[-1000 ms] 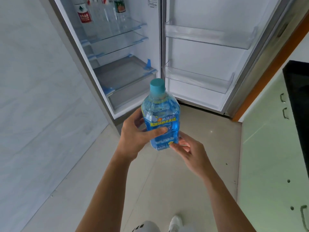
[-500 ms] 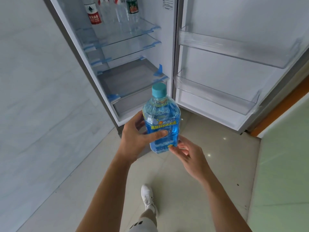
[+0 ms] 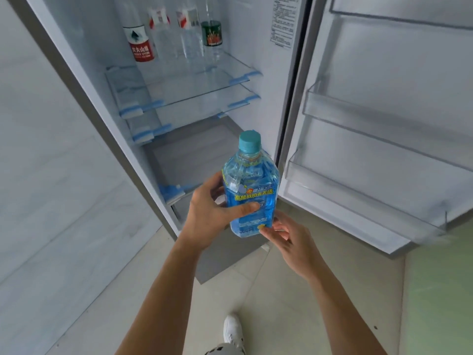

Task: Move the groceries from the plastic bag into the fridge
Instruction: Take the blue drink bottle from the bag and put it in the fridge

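A blue drink bottle [image 3: 252, 185] with a teal cap is held upright in front of the open fridge [image 3: 163, 155]. My left hand [image 3: 212, 213] wraps its left side, thumb across the label. My right hand [image 3: 289, 239] touches the bottle's lower right corner with its fingertips. The bottle hangs level with the fridge's lowest shelf, just outside the opening. The plastic bag is not in view.
Several bottles [image 3: 139, 44] stand on the top glass shelf [image 3: 220, 73]; the shelves below hold nothing. The open door [image 3: 384, 124] at the right carries clear bins [image 3: 358, 190]. A grey wall lies to the left. My white shoe [image 3: 231, 329] is on the tiled floor.
I have stepped closer to the fridge, so it fills more of the view. The bottle stays in both hands with the same hold.
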